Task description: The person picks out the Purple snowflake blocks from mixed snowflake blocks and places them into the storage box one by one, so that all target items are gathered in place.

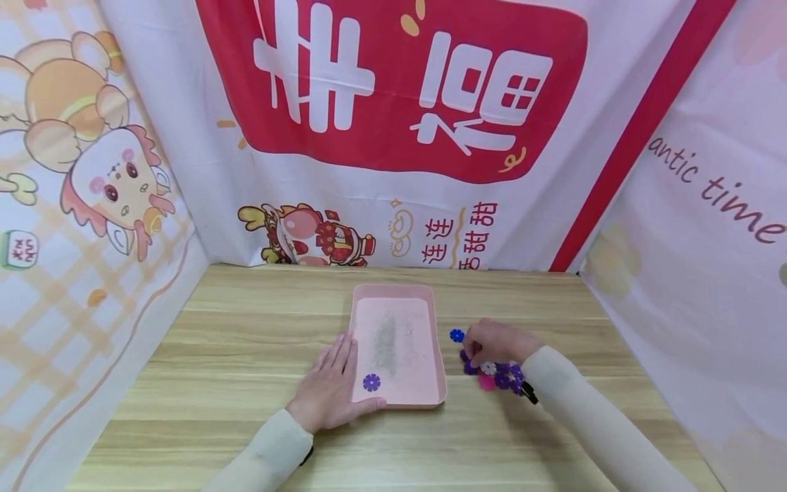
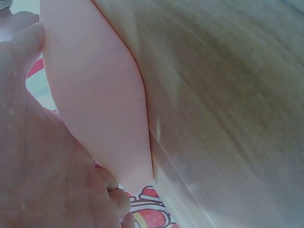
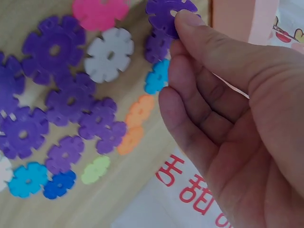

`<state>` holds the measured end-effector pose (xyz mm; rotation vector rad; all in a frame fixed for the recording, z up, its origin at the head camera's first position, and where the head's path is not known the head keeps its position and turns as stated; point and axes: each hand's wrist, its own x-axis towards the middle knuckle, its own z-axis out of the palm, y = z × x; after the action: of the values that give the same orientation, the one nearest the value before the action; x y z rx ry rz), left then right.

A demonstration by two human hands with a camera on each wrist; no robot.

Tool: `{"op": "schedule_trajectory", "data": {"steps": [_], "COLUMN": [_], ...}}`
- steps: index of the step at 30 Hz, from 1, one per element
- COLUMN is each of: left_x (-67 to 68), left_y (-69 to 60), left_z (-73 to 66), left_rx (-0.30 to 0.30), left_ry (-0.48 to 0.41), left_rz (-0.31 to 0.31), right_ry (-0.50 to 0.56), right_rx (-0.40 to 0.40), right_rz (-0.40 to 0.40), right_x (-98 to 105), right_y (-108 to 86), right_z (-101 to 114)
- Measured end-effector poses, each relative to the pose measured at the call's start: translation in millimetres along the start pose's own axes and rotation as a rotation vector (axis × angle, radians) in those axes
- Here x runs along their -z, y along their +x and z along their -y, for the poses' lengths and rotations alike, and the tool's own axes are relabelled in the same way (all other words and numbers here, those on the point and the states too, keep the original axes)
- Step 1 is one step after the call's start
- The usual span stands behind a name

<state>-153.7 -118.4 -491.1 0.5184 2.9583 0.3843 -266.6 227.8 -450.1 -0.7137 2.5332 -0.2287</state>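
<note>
My left hand rests along the left side and near corner of a shallow pink tray, its fingers straight. The tray's outer wall fills the middle of the left wrist view, touched by that hand. One purple notched plastic disc lies inside the tray, by its near left corner. Right of the tray, my right hand pinches a purple notched disc between thumb and fingers. Below it lie loose discs: a pink disc, a white disc and several purple discs.
More discs are scattered on the wooden table, including a dark blue disc, a light green disc and an orange disc. A printed cloth hangs behind the table, with more printed cloth at both sides.
</note>
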Motion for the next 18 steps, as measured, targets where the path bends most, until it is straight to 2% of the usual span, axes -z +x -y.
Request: {"op": "schedule_trajectory", "data": {"steps": [8,18], "left_x": [-2.8,-1.7], "left_y": [0.4,-0.2], "left_z": [0.7,-0.1], "left_rx": [0.004,0.002], "left_ry": [0.01,0.024], "left_rz": [0.002,0.004], "right_ry": [-0.015,-0.062], "right_rx": [0.029,0.077], "right_rz": [0.008,0.033], "right_x": [25,57], "right_y": [-1.8,5.7], "right_z": [7,37]}}
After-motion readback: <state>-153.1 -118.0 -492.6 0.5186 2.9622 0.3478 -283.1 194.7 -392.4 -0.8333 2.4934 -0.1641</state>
